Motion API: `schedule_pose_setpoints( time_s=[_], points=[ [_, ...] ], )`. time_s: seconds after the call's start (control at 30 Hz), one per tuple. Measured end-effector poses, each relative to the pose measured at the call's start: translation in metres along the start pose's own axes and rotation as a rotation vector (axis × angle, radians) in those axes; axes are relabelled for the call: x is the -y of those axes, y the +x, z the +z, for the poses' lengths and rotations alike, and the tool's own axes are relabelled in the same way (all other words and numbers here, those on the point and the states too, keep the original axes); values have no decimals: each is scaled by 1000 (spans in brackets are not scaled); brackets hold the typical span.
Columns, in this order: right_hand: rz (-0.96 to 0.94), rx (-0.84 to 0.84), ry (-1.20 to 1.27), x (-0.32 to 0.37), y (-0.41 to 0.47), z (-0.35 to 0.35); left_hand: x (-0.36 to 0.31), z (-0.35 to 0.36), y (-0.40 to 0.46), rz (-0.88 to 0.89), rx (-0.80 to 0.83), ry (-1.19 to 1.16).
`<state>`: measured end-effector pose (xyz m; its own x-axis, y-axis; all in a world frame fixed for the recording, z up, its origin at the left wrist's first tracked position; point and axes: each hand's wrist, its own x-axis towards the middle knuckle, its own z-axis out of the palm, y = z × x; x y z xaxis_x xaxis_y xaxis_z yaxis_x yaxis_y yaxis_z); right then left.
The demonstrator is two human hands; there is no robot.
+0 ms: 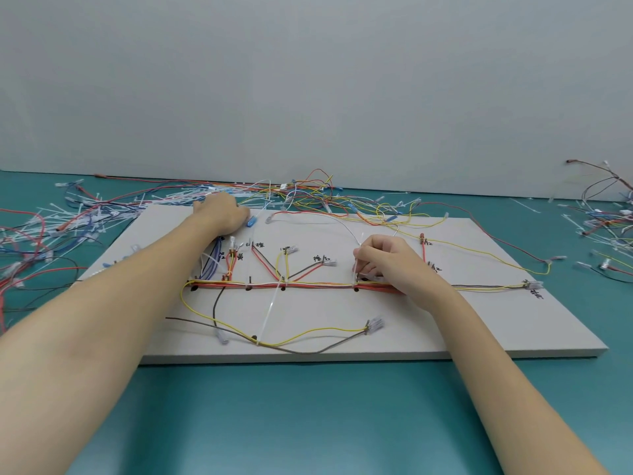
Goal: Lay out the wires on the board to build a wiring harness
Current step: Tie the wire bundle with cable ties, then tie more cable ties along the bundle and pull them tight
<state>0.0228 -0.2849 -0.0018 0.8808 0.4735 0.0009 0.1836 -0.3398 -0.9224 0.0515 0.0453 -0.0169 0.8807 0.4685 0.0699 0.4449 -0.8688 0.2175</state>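
Observation:
A white board [428, 323] lies on the teal table with a harness laid out on it. A trunk of red, orange and yellow wires [308, 286] runs across its middle, with branches going up to hand-written labels. My right hand [383, 262] sits on the trunk right of centre and pinches a white cable tie [357, 260] that stands upright there. My left hand [221, 212] reaches to the board's far left edge, fingers curled over a blue connector [251, 221]. Another white cable tie [269, 311] lies slanted below the trunk. A yellow and brown wire pair [308, 341] loops near the front.
Loose wires and white cable ties are heaped behind the board [301, 193] and to its left [44, 231]. More wires lie at the right edge of the table [606, 221]. A grey wall stands behind. Bare teal table [308, 423] lies in front of the board.

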Motion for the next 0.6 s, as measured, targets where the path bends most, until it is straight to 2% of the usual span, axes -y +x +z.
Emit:
schedule_pose_setpoints(
  time_s=[0.2, 0.4, 0.5, 0.6],
  points=[
    [4, 6, 4, 0, 0, 0, 4, -6, -1, 3, -226, -143],
    [-11, 6, 2, 0, 0, 0, 12, -12, 0, 25, -326, -287],
    [-11, 6, 2, 0, 1, 1, 11, -11, -1, 54, -329, -422],
    [-12, 6, -2, -1, 1, 0, -1, -11, -3, 64, -262, -707]
  ],
)
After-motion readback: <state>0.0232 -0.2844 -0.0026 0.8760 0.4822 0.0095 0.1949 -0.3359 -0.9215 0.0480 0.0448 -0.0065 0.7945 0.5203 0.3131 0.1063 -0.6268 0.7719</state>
